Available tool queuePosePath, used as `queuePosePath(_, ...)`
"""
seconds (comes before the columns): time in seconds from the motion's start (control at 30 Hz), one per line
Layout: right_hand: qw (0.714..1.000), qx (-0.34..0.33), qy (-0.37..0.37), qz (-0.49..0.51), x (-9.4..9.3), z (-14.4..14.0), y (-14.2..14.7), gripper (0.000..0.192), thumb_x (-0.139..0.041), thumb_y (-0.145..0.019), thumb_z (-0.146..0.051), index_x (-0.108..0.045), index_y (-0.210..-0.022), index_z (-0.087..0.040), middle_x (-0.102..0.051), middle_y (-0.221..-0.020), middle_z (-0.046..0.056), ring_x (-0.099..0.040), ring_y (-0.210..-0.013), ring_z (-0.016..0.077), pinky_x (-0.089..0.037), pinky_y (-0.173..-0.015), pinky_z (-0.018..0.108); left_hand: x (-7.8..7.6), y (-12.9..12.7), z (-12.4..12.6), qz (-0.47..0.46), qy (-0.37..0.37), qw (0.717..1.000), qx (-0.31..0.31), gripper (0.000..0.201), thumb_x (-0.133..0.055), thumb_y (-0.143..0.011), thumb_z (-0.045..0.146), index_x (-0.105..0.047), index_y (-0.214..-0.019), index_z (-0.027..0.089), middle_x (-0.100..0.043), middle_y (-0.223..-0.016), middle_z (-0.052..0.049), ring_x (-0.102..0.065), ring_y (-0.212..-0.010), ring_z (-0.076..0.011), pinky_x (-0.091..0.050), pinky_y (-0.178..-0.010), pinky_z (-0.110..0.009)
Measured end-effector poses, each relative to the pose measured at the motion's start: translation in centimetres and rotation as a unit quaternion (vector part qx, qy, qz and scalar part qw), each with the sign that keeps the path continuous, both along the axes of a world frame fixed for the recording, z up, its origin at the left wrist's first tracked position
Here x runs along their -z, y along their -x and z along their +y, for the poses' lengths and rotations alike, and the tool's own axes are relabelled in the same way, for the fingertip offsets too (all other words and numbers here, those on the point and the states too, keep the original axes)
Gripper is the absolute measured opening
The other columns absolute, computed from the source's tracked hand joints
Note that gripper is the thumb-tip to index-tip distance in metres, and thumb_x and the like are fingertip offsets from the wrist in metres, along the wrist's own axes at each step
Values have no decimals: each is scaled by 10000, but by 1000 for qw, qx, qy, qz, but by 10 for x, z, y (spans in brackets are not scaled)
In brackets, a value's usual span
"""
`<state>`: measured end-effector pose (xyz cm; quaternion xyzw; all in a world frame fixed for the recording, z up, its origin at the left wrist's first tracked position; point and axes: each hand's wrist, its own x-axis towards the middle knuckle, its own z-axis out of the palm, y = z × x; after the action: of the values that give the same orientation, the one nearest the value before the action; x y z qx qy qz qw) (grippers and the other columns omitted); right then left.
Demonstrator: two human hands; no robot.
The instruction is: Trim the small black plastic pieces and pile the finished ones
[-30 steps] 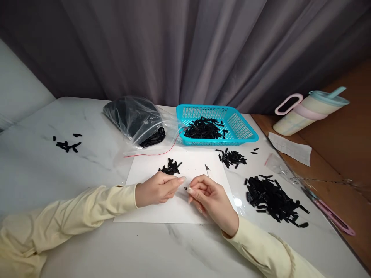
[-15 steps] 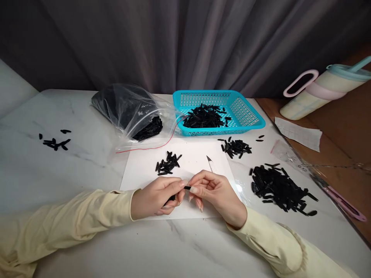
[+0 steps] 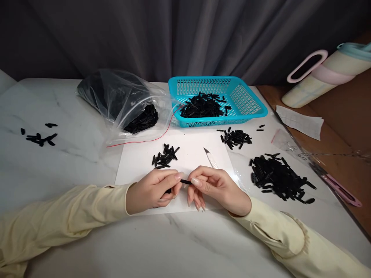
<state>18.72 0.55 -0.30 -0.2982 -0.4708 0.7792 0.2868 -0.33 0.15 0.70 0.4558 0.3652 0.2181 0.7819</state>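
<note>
A short, thin black strip [image 3: 186,182] spans the gap between my hands, one end pinched in each. My left hand [image 3: 156,188] is closed, thumb and forefinger on the strip's left end, with more black pieces [image 3: 168,190] partly showing in its curled fingers. My right hand [image 3: 216,188] pinches the right end between thumb and forefinger, its other fingers hanging loosely below. Under both hands lies a white sheet [image 3: 191,144]. Just beyond my left hand is a small pile of black pieces [image 3: 165,156]. A craft knife [image 3: 210,157] lies beyond my right hand.
Behind the sheet stand a clear zip bag [image 3: 116,96] of black pieces and a blue basket [image 3: 252,114] holding more. Larger piles [image 3: 279,177] lie right, with pink-handled scissors [image 3: 340,189] and a tumbler [image 3: 315,83] beyond. Several loose pieces [image 3: 40,139] lie far left.
More of the black strip shows between my fingertips, and my hands are slightly farther apart. The whole view has shifted a little, with the table items appearing higher.
</note>
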Motion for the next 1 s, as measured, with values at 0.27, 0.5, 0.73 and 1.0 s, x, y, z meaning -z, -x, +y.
queuePosePath(0.27, 1000, 9, -1, -3, 1, 0, 1, 232, -558, -860, -366, -529, -802, -144, -650, -635, 21, -542, -438, 73, -416, -403, 183, -1, 0, 1, -26, 31, 999, -4, 381, -371, -911, 330, -415, -576, 154, -299, -422, 95, -247, -301, -14, -193, -299, -133)
queuePosePath(0.5, 1000, 5, -10, -4, 0, -1, 2, 243, -534, -878, -357, -523, -761, -144, -643, -631, 15, -532, -431, 62, -403, -397, 171, -2, 2, -1, -35, 20, 999, 1, 359, -394, -904, 363, -455, -627, 145, -294, -419, 104, -240, -317, -11, -199, -317, -128)
queuePosePath(0.73, 1000, 12, -6, -1, 2, 0, 2, 235, -547, -870, -360, -518, -779, -146, -659, -668, 27, -532, -421, 63, -396, -392, 179, -2, 0, -1, -26, -2, 1000, -10, 347, -392, -903, 380, -469, -660, 144, -296, -421, 108, -236, -326, -15, -204, -325, -136)
queuePosePath(1.0, 1000, 22, -3, 7, 1, 0, 1, 216, -564, -859, -349, -519, -790, -150, -674, -692, 37, -537, -422, 68, -386, -392, 184, 2, 2, -3, -21, -5, 1000, -3, 333, -356, -921, 366, -472, -701, 144, -301, -430, 108, -234, -328, -16, -209, -328, -137)
